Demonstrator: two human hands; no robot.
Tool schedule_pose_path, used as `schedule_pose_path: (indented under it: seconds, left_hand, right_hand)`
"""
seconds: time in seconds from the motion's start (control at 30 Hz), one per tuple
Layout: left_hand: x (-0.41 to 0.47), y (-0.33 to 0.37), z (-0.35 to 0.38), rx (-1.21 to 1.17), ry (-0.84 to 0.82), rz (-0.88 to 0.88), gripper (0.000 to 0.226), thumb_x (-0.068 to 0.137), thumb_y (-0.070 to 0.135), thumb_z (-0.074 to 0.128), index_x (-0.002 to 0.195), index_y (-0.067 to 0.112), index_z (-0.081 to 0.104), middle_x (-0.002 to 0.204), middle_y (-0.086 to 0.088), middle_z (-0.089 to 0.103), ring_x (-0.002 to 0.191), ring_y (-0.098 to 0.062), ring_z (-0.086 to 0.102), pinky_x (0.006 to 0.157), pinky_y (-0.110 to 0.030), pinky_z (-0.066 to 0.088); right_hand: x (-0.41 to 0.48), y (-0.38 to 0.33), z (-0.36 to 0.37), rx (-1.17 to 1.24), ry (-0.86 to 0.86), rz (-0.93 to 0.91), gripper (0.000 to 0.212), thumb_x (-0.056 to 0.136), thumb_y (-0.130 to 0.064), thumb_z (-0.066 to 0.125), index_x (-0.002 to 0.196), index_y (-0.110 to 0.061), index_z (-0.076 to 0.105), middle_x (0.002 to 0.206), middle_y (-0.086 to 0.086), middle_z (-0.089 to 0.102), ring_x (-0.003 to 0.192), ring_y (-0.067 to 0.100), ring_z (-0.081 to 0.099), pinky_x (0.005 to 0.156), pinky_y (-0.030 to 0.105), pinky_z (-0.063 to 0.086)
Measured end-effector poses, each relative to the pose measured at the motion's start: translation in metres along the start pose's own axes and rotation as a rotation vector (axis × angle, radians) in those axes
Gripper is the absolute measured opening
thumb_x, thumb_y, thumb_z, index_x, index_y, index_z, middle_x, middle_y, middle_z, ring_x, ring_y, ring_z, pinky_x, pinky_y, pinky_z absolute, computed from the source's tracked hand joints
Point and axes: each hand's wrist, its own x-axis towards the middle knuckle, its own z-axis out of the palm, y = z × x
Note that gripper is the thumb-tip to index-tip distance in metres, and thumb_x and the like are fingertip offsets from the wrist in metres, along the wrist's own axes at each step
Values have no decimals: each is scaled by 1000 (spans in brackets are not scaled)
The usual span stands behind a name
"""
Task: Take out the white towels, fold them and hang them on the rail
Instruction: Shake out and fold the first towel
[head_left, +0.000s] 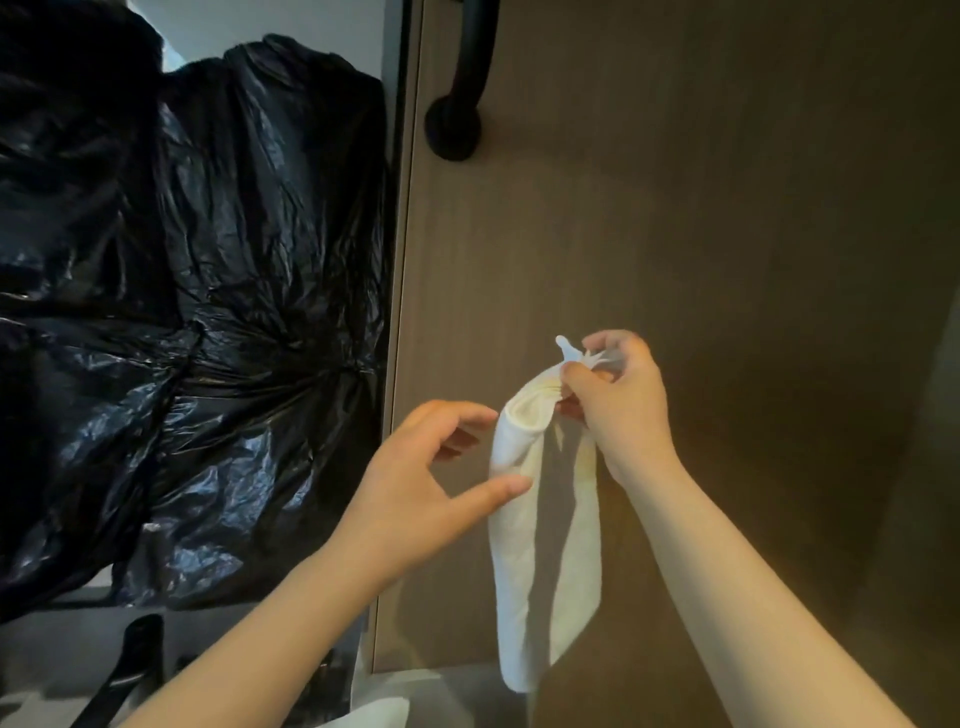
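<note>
the white towel (524, 571) hangs from the right hand (618, 410), whose curled fingers and thumb pinch its bunched top end. below those fingers it drops as a long, narrow doubled strip, soft and creased, tinted yellowish in the warm light. the left hand (415, 483) is spread wide, holding nothing, its thumb tip touching the towel's left edge and its fingertips just beside the upper fold. black plastic bags (208, 312) lie well left of the fingers, and a wooden door (675, 208) stands behind them.

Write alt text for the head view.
The right hand pinches the top of a white towel, which hangs in front of a wooden panel. The left hand is open beside it. Black bags fill the left side.
</note>
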Motion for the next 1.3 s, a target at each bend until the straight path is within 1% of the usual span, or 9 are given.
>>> schedule_pose_path:
  seconds: [0.13, 0.3, 0.47, 0.67, 0.83, 0.97, 1.13, 1.2, 1.3]
  left_hand:
    - [6, 1, 4, 48, 119, 68, 37, 78, 44, 72, 111, 34, 60, 105, 23, 58, 102, -1, 57, 85, -16, 48]
    - [15, 2, 2, 35, 221, 113, 26, 82, 39, 62, 105, 27, 65, 96, 19, 60, 93, -1, 57, 75, -10, 44]
    - [19, -1, -9, -21, 325, 100, 10, 86, 25, 65, 94, 28, 69, 84, 16, 64, 82, -2, 59, 67, -10, 42]
    - [24, -3, -23, -116, 301, -9, 15, 86, 30, 62, 78, 20, 69, 72, 3, 64, 68, -11, 57, 58, -18, 43]
    - [31, -1, -21, -161, 171, -32, 17, 83, 33, 62, 74, 20, 68, 72, 3, 64, 65, -7, 57, 56, -15, 41]
    - [33, 1, -10, -109, 60, 50, 18, 88, 34, 62, 74, 24, 65, 75, 11, 62, 67, -2, 56, 56, -11, 38]
    - [36, 27, 25, -87, 54, 64, 38, 88, 42, 57, 68, 10, 53, 70, -4, 53, 58, -11, 44, 51, -17, 33]
    - [38, 47, 41, -127, 49, 63, 40, 86, 42, 57, 70, 6, 54, 65, -7, 51, 56, -13, 41, 50, -19, 31]
    - [45, 85, 66, -185, 31, 100, 40, 84, 43, 56, 67, 7, 53, 59, 4, 46, 54, -5, 39, 49, -18, 30]
  right_hand:
    - [-2, 1, 5, -16, 17, 8, 26, 88, -11, 64, 101, -31, 54, 93, -5, 64, 80, 13, 67, 56, 18, 53]
    - [-9, -1, 16, 43, -15, 10, 17, 91, -5, 60, 92, -21, 65, 80, -2, 71, 73, 14, 71, 57, 24, 57]
    - [-16, -5, 19, 87, -120, 27, 20, 95, -6, 56, 89, -13, 74, 88, 2, 71, 73, 14, 73, 57, 19, 55]
    - [-32, 4, -2, -182, -386, -55, 17, 98, -14, 53, 104, -23, 66, 73, -3, 72, 64, 15, 71, 56, 20, 54]
    - [-51, 21, -31, -482, -535, 91, 8, 98, -28, 56, 99, -21, 57, 64, 5, 69, 48, 19, 63, 46, 24, 50]
    - [-67, 23, -64, -578, -426, 134, 17, 95, -44, 56, 92, -27, 60, 64, -1, 68, 46, 16, 62, 44, 16, 45]
    - [-87, 15, -116, -700, -222, 33, 20, 96, -50, 46, 87, -35, 56, 65, -12, 65, 52, 12, 63, 47, 12, 45]
    - [-92, 5, -143, -669, -147, -20, 20, 96, -49, 47, 89, -35, 59, 65, -12, 64, 54, 11, 62, 48, 11, 45]
    - [-97, -12, -191, -482, -36, -46, 19, 98, -41, 52, 92, -30, 67, 55, -4, 60, 41, 8, 53, 44, 12, 42]
